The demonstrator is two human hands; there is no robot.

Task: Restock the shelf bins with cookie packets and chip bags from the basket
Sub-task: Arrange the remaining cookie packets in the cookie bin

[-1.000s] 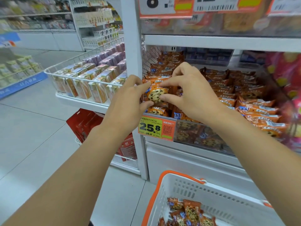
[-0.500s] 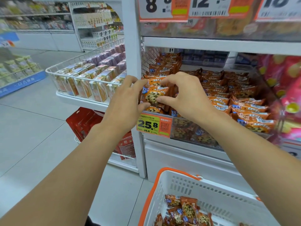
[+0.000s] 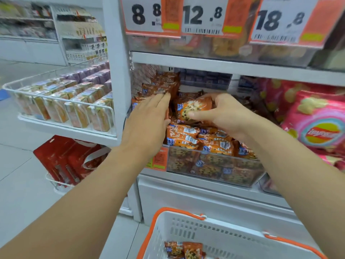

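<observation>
A clear shelf bin (image 3: 211,169) is heaped with orange cookie packets (image 3: 183,136). My right hand (image 3: 226,116) grips one cookie packet (image 3: 194,108) over the heap, thumb in front and fingers curled over its top. My left hand (image 3: 147,120) lies flat with straight fingers against the stack of packets (image 3: 162,85) standing at the bin's left. Pink chip bags (image 3: 315,126) fill the bin to the right. Below, a white basket (image 3: 222,236) with orange handles holds a few more cookie packets (image 3: 184,250).
A white shelf post (image 3: 116,71) stands just left of the bin. Beyond it a wire basket (image 3: 61,109) holds boxed goods, with red boxes (image 3: 63,159) beneath. Price tags (image 3: 201,15) hang on the shelf above, close over the bin.
The camera has moved closer. My right hand carried the packet right and deeper over the heap. My left hand let go of it and now presses flat on the left stack.
</observation>
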